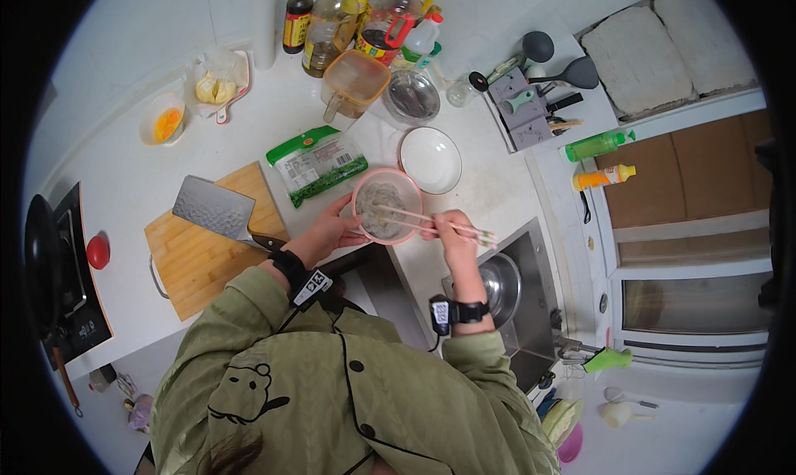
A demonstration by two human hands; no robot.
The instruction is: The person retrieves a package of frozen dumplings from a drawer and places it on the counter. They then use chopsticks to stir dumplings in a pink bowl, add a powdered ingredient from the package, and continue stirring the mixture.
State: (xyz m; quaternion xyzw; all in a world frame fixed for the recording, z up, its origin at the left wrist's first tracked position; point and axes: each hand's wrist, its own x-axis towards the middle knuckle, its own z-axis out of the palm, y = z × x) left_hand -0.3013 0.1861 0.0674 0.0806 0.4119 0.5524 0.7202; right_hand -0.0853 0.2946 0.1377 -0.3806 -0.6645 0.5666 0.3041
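My left hand (333, 229) grips the side of a pink-rimmed bowl (420, 196) at the counter's front edge. Inside the bowl lies a pale, greyish, wet food (380, 195) that looks like peeled shrimp. In my right hand (454, 232) is a pair of pink chopsticks (407, 212), their tips in the food. Behind the bowl lies a green and white plastic food packet (320, 164), and a white plate (431, 160) is just to the right. A cleaver (214, 207) rests on a wooden cutting board (186, 270) left of my left hand.
Egg yolks sit in a bowl (144, 127) at the back left. A black wok (43, 257) stands on the cooktop, with a tomato (97, 252) beside it. Bottles (329, 27) line the wall. At right are a steel sink (528, 350) with a metal basin (502, 288) and a utensil holder (519, 111).
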